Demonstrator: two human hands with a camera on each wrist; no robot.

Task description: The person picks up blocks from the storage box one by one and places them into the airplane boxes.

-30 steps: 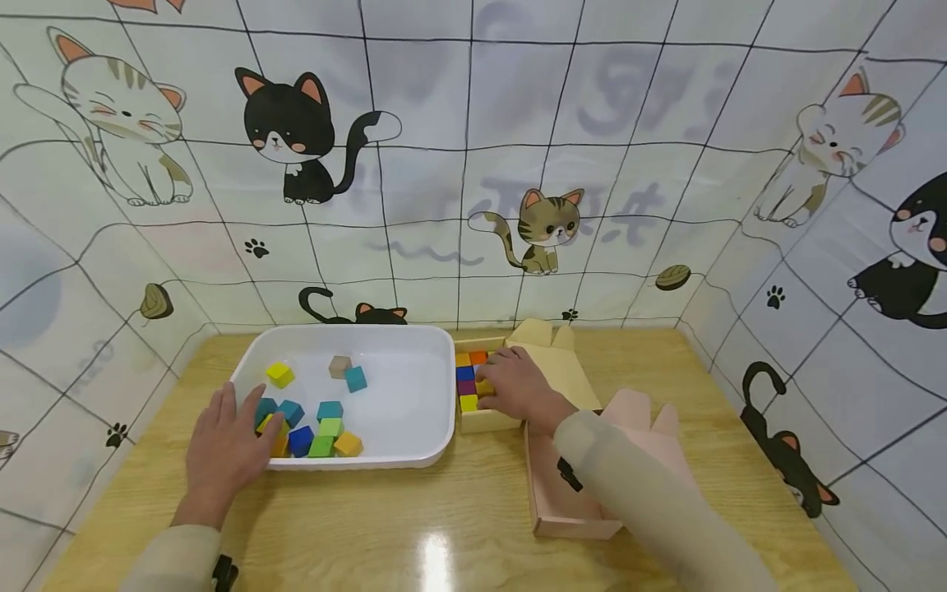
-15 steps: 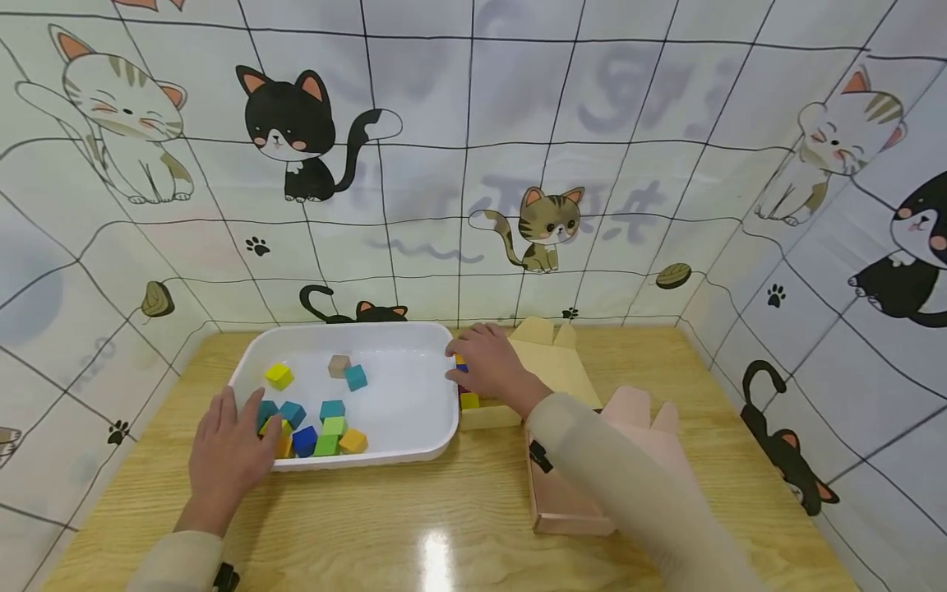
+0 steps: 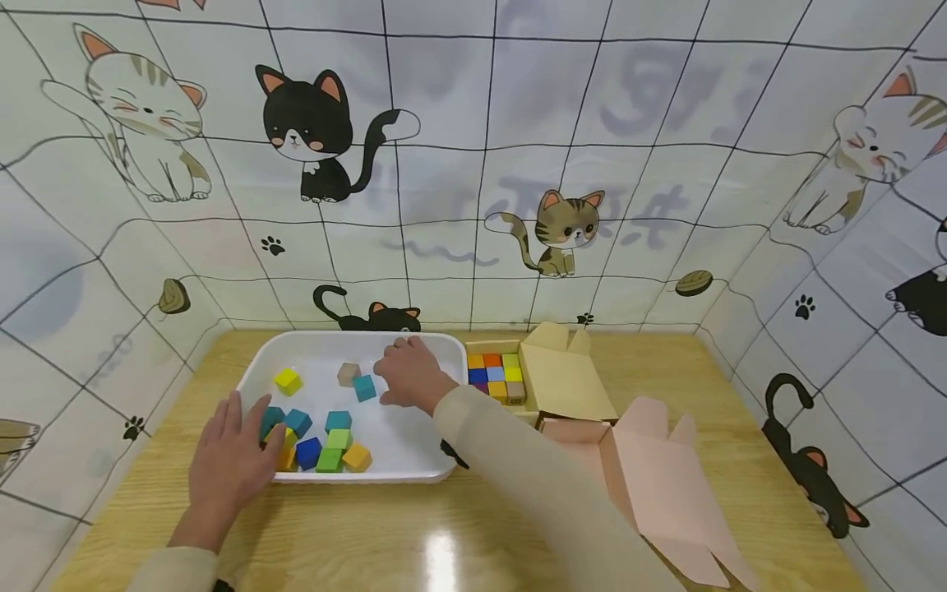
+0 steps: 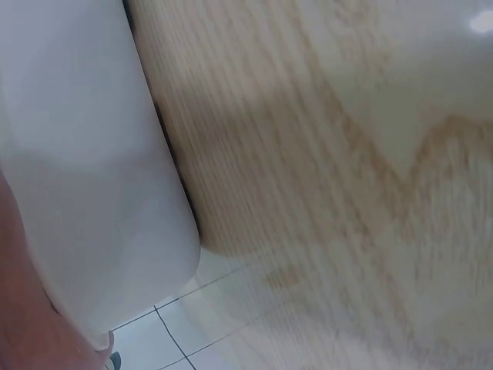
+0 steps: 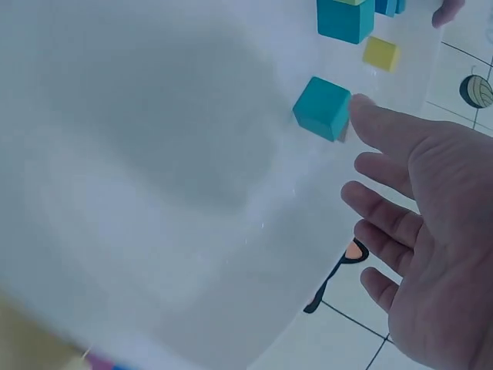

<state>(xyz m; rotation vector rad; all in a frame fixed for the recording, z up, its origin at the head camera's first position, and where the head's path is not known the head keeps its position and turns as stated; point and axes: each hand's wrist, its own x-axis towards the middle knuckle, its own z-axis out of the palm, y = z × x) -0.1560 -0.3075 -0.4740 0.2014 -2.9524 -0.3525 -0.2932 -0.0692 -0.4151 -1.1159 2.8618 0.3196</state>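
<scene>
Over the white tray (image 3: pixel 399 460), my right hand (image 3: pixel 414 376) hovers with loosely bent fingers and nothing in its grasp. In the right wrist view its thumb tip lies close beside a teal cube (image 5: pixel 322 108); I cannot tell whether they touch. A wooden-coloured cube (image 3: pixel 348 375) lies just left of the teal one. My left hand (image 3: pixel 231 456) rests at the tray's front left corner, fingers extended over the rim near several blue, yellow, orange and green cubes, partly hiding some. The left wrist view catches only an edge of that hand (image 4: pixel 31 293) beside the tray's outer wall.
Right of the tray stands an open yellow cardboard box (image 3: pixel 565 378) with rows of coloured cubes (image 3: pixel 495 374). In front of it is an open pink box (image 3: pixel 666 485). A yellow cube (image 3: pixel 288 381) lies at the tray's back left. Cat-patterned cloth walls (image 3: pixel 459 181) surround the table.
My right hand has moved left from the yellow box to above the tray, uncovering the cubes in the box. My left hand stays at the tray's corner. The view has shifted slightly.
</scene>
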